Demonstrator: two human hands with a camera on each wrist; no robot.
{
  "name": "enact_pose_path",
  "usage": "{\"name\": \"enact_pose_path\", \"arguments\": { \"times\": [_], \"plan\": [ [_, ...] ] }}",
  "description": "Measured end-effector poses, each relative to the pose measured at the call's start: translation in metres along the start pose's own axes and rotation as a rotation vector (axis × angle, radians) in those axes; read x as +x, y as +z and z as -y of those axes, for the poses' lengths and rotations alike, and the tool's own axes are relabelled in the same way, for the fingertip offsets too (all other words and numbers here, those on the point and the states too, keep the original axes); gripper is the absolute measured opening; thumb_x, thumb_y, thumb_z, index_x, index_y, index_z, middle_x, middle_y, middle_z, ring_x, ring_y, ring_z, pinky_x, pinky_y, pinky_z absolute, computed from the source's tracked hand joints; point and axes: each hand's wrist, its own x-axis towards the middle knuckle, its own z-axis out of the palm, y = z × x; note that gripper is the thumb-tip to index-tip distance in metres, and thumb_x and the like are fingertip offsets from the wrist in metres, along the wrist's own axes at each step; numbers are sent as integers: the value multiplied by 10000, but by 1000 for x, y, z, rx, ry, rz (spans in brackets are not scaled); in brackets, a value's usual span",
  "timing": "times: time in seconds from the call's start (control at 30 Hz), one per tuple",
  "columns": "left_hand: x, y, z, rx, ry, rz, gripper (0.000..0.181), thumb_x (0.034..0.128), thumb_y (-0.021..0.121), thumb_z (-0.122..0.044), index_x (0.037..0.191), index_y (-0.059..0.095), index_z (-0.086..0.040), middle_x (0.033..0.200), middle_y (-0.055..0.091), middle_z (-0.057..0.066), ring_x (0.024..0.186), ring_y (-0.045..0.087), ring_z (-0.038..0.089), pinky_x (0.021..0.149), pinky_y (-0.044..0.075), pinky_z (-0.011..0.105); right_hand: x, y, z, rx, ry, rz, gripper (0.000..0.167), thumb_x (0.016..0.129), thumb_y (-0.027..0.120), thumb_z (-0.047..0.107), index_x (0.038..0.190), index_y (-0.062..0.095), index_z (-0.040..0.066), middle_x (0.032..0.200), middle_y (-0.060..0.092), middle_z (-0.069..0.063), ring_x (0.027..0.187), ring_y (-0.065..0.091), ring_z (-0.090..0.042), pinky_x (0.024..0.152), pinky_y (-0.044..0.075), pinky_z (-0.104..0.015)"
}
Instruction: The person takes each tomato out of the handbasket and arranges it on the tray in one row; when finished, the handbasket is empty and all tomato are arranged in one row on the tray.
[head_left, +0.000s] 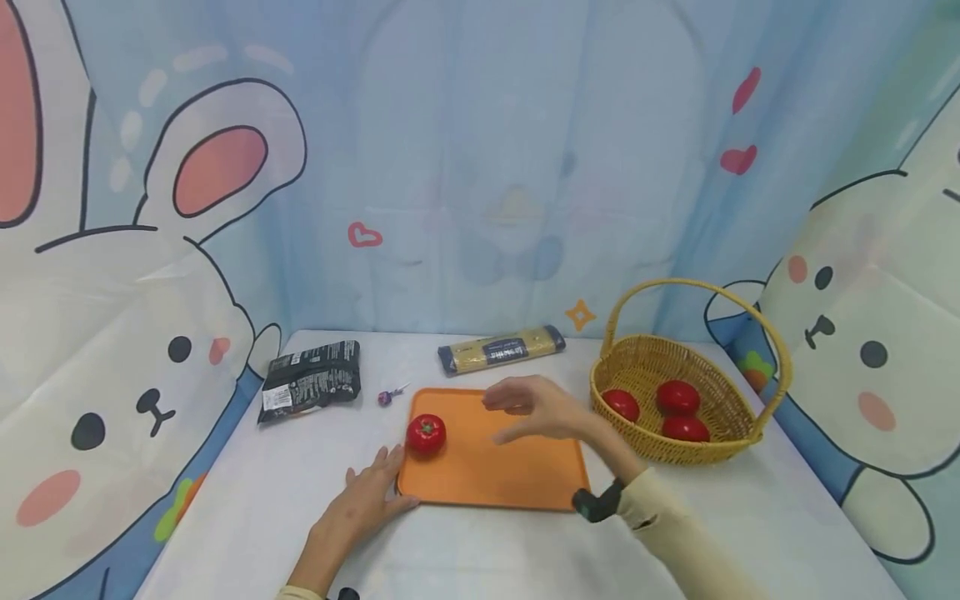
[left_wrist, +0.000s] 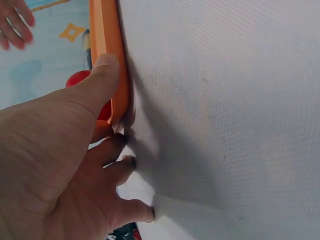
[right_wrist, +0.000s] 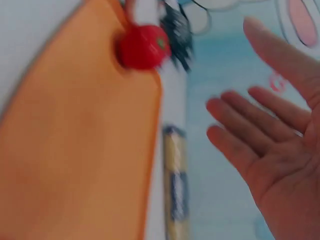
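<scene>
An orange tray [head_left: 510,467] lies on the white table. One red tomato [head_left: 426,436] with a green stem mark sits at its left side. At the tray's front-left corner is my left hand [head_left: 362,502], its thumb [left_wrist: 102,72] touching the front rim and its other fingers by the left edge and tabletop. My right hand [head_left: 543,408] hovers over the tray, fingers spread and nothing held. Its palm and separated fingers show in the right wrist view, apart from the tomato [right_wrist: 145,47]. In the left wrist view, my thumb and the tray rim hide part of the tomato.
To the right stands a yellow wicker basket [head_left: 645,442] with a tall handle and several red objects [head_left: 678,397] in it. Behind the tray lies a long yellow-and-dark packet [head_left: 501,350]. A black packet [head_left: 311,377] and a small lollipop [head_left: 386,397] are at the back left.
</scene>
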Motion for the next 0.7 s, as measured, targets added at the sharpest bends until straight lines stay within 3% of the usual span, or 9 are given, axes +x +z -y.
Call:
{"name": "enact_pose_path", "arguments": {
  "times": [0.1,0.17,0.3,0.37,0.43,0.57,0.7],
  "plan": [
    [0,-1,3,0,-6,-6,862,972,804,-384,1624,422,31,1690,385,252,1586,309,484,1189,160,849,-24,-50,4,31,-17,30,598,903,881,77,1429,625,-47,1403,689,-245,1334,653,-416,1128,550,-450],
    [0,-2,4,-2,-13,-14,861,970,807,-379,1623,424,31,1687,386,259,1584,309,489,1192,156,848,-39,-81,-4,51,0,-11,594,915,863,62,1441,613,-56,1395,688,-269,1298,690,-363,1078,586,-393],
    [1,0,6,-19,-21,-17,866,964,814,-366,1625,420,31,1681,376,290,1572,314,516,1197,135,846,-66,-127,-38,19,93,-236,582,966,832,130,1468,596,-44,1389,694,-264,1182,748,-151,959,610,-237],
    [2,2,6,-32,-17,-13,867,964,816,-361,1625,416,33,1679,372,297,1569,313,525,1196,125,849,-78,-141,-58,-26,170,-361,614,988,822,221,1493,578,-29,1407,687,-254,1181,741,-125,956,596,-219],
    [3,3,6,-37,-7,-11,864,966,815,-358,1626,415,33,1680,379,287,1573,306,522,1192,123,854,-89,-151,-77,-79,264,-455,692,994,812,357,1524,557,-6,1442,670,-241,1236,719,-186,1007,598,-294],
    [1,2,8,-39,-5,-23,859,968,813,-352,1628,415,28,1683,387,273,1580,302,510,1194,121,854,-100,-160,-113,-119,440,-565,893,946,788,585,1560,517,-4,1510,599,-279,1390,576,-429,1124,525,-595],
    [-2,0,13,-39,-5,-39,867,971,808,-361,1635,405,24,1685,384,266,1592,290,491,1199,113,848,-102,-161,-138,-78,491,-623,946,947,776,608,1562,490,-52,1549,528,-334,1438,478,-523,1155,451,-691]
  ]
}}
